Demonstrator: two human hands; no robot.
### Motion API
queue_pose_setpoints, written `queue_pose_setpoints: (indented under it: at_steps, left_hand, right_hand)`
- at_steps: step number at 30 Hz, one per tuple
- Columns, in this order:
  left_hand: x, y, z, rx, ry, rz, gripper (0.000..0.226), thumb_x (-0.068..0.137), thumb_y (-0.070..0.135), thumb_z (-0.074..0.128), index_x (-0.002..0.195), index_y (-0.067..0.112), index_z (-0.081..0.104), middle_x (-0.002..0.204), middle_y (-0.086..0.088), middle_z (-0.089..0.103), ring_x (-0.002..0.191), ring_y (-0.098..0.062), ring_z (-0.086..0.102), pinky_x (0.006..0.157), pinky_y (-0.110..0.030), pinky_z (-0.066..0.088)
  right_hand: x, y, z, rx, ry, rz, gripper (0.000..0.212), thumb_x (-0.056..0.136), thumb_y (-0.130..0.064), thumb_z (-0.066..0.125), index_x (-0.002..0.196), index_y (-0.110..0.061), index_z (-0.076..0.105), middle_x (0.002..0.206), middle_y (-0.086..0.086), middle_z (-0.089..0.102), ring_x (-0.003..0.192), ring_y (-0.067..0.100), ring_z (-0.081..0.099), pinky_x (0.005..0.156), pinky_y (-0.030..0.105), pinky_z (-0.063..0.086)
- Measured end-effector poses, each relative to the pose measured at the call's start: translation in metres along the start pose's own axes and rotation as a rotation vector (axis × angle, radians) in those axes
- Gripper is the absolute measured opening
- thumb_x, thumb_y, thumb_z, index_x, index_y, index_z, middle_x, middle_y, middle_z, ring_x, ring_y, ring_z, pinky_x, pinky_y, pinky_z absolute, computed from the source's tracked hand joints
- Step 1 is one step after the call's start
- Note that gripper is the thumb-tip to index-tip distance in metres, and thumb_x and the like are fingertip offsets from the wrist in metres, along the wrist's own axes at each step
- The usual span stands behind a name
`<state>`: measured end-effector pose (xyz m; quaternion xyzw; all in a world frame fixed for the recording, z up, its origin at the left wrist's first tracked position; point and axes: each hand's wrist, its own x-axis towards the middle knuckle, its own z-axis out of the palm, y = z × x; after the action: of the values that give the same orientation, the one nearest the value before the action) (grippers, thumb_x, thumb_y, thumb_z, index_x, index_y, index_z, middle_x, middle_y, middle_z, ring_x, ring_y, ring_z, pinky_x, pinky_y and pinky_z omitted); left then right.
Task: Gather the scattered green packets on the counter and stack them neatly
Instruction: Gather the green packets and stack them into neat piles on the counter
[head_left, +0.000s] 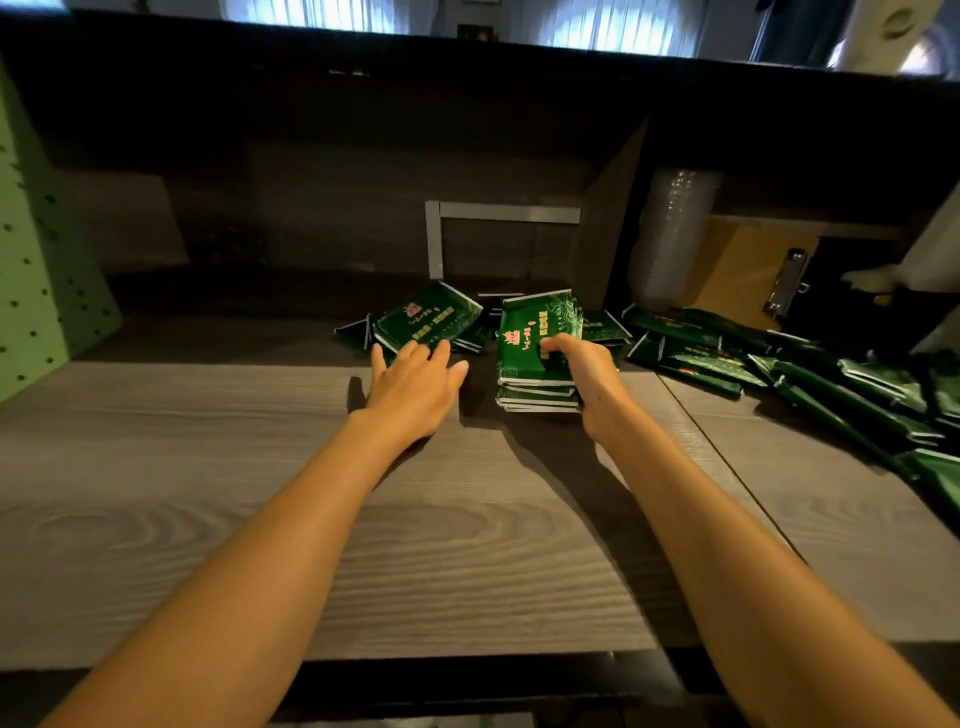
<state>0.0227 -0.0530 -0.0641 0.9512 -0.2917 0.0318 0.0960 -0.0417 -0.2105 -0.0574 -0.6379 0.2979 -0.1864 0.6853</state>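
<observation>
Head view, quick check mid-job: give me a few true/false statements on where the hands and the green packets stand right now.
1. The right hand grips a stack of green packets. True.
2. The left hand holds a packet lifted off the counter. False: its fingers are stretched out, with the fingertips at the near edge of a loose packet that lies on the counter.
3. More scattered packets lie to the right of the stack. True.
4. The clipboard sits at the counter's left end. False: it is at the right, behind the scattered packets.
</observation>
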Motion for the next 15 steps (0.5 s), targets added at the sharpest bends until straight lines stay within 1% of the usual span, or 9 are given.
queue_pose_setpoints:
  at_steps: [2, 3, 5, 7, 8, 9, 11, 12, 15]
  left_hand:
    - [-0.01, 0.01, -0.008, 0.11, 0.024, 0.04, 0.034, 0.101, 0.022, 0.025, 0.126, 0.011, 0.047, 0.127, -0.013, 0.052, 0.12, -0.031, 0.046, 0.111, -0.058, 0.017]
    - [-0.015, 0.015, -0.012, 0.144, 0.049, 0.056, 0.033, 0.101, 0.022, 0.024, 0.115, 0.01, 0.052, 0.119, -0.013, 0.057, 0.112, -0.032, 0.051, 0.108, -0.055, 0.024]
    - [-0.022, 0.023, -0.019, 0.111, 0.125, 0.041, 0.038, 0.102, 0.027, 0.026, 0.108, 0.007, 0.058, 0.114, -0.015, 0.059, 0.108, -0.033, 0.054, 0.099, -0.044, 0.035]
    - [-0.025, 0.026, -0.024, 0.047, 0.224, -0.007, 0.035, 0.101, 0.027, 0.033, 0.109, 0.004, 0.059, 0.114, -0.017, 0.058, 0.108, -0.035, 0.054, 0.086, -0.039, 0.04]
    - [-0.026, 0.025, -0.026, 0.042, 0.256, -0.028, 0.031, 0.1, 0.024, 0.037, 0.111, 0.003, 0.057, 0.116, -0.018, 0.057, 0.109, -0.035, 0.053, 0.082, -0.039, 0.04]
    - [-0.025, 0.022, -0.026, 0.052, 0.265, -0.05, 0.028, 0.099, 0.022, 0.041, 0.115, 0.003, 0.054, 0.12, -0.018, 0.054, 0.112, -0.035, 0.051, 0.082, -0.039, 0.04]
    - [-0.022, 0.01, -0.024, 0.047, 0.21, -0.126, 0.036, 0.096, 0.021, 0.049, 0.128, 0.004, 0.045, 0.13, -0.018, 0.046, 0.121, -0.034, 0.043, 0.09, -0.04, 0.04]
    - [-0.02, 0.004, -0.022, 0.004, 0.158, -0.176, 0.04, 0.095, 0.022, 0.052, 0.129, 0.005, 0.043, 0.132, -0.018, 0.045, 0.122, -0.034, 0.042, 0.091, -0.04, 0.04]
    - [-0.016, -0.004, -0.019, -0.155, 0.104, -0.239, 0.033, 0.094, 0.024, 0.055, 0.121, 0.007, 0.049, 0.124, -0.016, 0.053, 0.115, -0.033, 0.05, 0.081, -0.037, 0.04]
  right_hand:
    - [0.001, 0.001, 0.0, -0.017, 0.004, -0.011, 0.054, 0.081, -0.027, 0.062, 0.128, -0.006, 0.048, 0.128, 0.012, 0.054, 0.116, 0.029, 0.052, 0.099, 0.044, 0.042]
    - [0.0, 0.001, 0.001, -0.027, 0.0, -0.017, 0.052, 0.082, -0.027, 0.061, 0.127, -0.006, 0.049, 0.127, 0.012, 0.054, 0.116, 0.029, 0.052, 0.097, 0.042, 0.042]
    - [0.001, 0.001, 0.001, -0.038, -0.002, -0.026, 0.05, 0.082, -0.027, 0.061, 0.126, -0.006, 0.049, 0.127, 0.012, 0.054, 0.115, 0.028, 0.053, 0.094, 0.04, 0.042]
    - [0.001, 0.001, 0.002, -0.048, -0.001, -0.029, 0.052, 0.083, -0.027, 0.061, 0.128, -0.006, 0.048, 0.129, 0.011, 0.053, 0.116, 0.028, 0.051, 0.091, 0.038, 0.041]
    - [0.0, 0.001, 0.002, -0.051, -0.002, -0.035, 0.053, 0.084, -0.028, 0.06, 0.131, -0.006, 0.047, 0.131, 0.01, 0.051, 0.118, 0.027, 0.05, 0.088, 0.037, 0.038]
    - [0.0, 0.001, 0.002, -0.051, -0.006, -0.045, 0.055, 0.085, -0.028, 0.06, 0.133, -0.005, 0.045, 0.133, 0.009, 0.05, 0.12, 0.026, 0.048, 0.086, 0.035, 0.036]
    - [0.001, 0.002, 0.002, -0.053, -0.014, -0.068, 0.056, 0.086, -0.027, 0.059, 0.136, -0.005, 0.043, 0.137, 0.007, 0.046, 0.122, 0.024, 0.044, 0.086, 0.034, 0.032]
    - [0.001, 0.002, 0.002, -0.059, -0.019, -0.08, 0.055, 0.087, -0.026, 0.058, 0.135, -0.005, 0.042, 0.137, 0.007, 0.045, 0.121, 0.023, 0.043, 0.086, 0.033, 0.03]
    - [0.0, 0.002, 0.001, -0.071, -0.031, -0.101, 0.052, 0.089, -0.025, 0.057, 0.135, -0.005, 0.042, 0.137, 0.007, 0.044, 0.117, 0.021, 0.042, 0.085, 0.032, 0.028]
